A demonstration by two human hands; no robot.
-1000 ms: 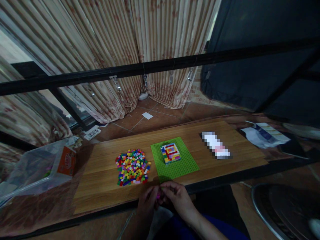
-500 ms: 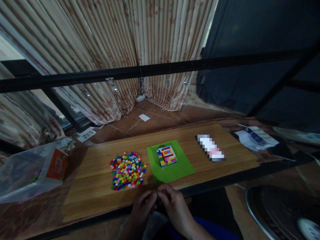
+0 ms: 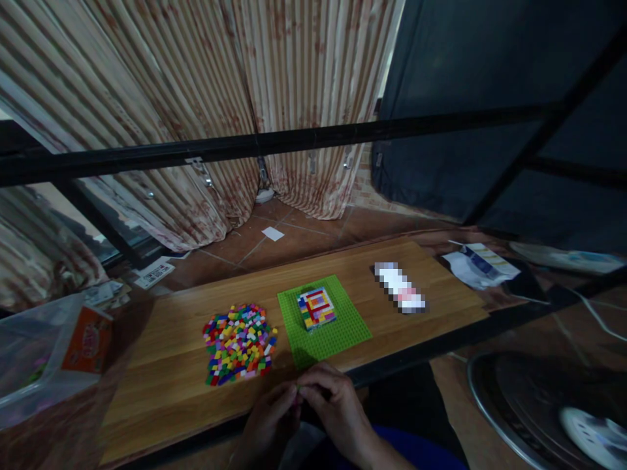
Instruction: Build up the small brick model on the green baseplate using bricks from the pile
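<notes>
Where the two hands meet at the bottom centre of the frame, the left hand [image 3: 268, 421] and the right hand [image 3: 329, 408] have their fingertips pressed together around something tiny; a faint speck of colour shows between them, but it is too small and dark to tell what it is or which hand grips it. Both hands hover at the near edge of a wooden table [image 3: 161, 365].

Just above the hands, in the lower middle of the frame, lies a bright green studded baseplate [image 3: 343, 326]. On its upper half sits a small square block build [image 3: 316, 308] made of striped layers in white, red, yellow, blue and pink. The baseplate's near corner lies just beside the fingertips, without clearly touching them.

Left of the baseplate, and up and left of the left hand, is a loose pile of small bricks [image 3: 238, 343] in many colours, spread flat on the wood.

Right of the baseplate lies a blurred white and pink object [image 3: 399, 296]. At the far left edge sits a clear plastic bag [image 3: 29, 365] with an orange card inside.
</notes>
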